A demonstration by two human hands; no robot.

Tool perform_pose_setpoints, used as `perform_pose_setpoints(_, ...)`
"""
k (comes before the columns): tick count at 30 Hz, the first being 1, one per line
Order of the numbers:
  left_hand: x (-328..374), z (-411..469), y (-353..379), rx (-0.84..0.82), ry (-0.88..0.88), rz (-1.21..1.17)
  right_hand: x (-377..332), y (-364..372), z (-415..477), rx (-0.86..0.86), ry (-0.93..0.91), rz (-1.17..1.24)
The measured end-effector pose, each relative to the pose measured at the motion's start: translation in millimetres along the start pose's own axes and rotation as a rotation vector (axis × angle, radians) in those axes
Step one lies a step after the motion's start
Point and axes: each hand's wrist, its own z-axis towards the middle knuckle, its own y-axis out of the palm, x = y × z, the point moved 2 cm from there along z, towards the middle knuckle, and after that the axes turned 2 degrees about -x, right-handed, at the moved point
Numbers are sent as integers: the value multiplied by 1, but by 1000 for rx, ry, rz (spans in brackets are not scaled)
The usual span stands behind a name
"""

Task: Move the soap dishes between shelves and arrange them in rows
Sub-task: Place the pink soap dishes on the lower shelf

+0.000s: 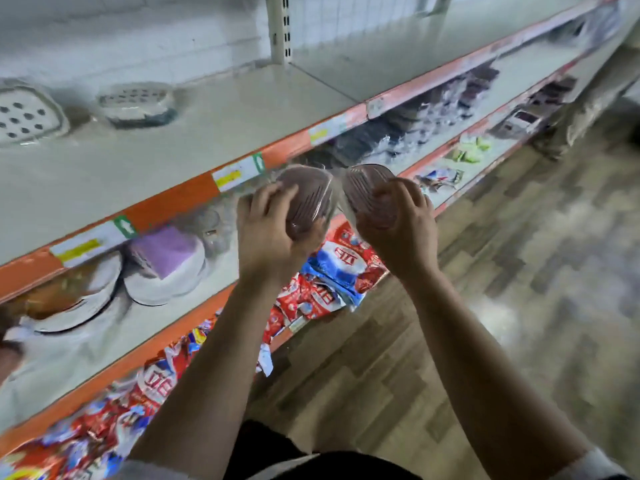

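While aloft, two wrapped soap dishes [308,199] [363,188]

We log the left forearm [221,341] and right forearm [467,341] bare, extended forward, roughly parallel. Left hand [266,233] curls its fingers round the left soap dish [308,202]; right hand [398,230] grips the right soap dish [363,188]. Hands level, near, apart.

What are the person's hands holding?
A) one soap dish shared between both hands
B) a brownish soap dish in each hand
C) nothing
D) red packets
B: the left hand grips the left soap dish and the right hand grips the right soap dish, both brownish.
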Motion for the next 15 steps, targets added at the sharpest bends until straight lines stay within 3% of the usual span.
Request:
perform_pose_setpoints(9,98,32,139,-125,94,-102,147,-76,13,183,198,-14)
perform_pose_setpoints(15,155,109,248,-178,134,-195,250,-112,74,287,247,-76)
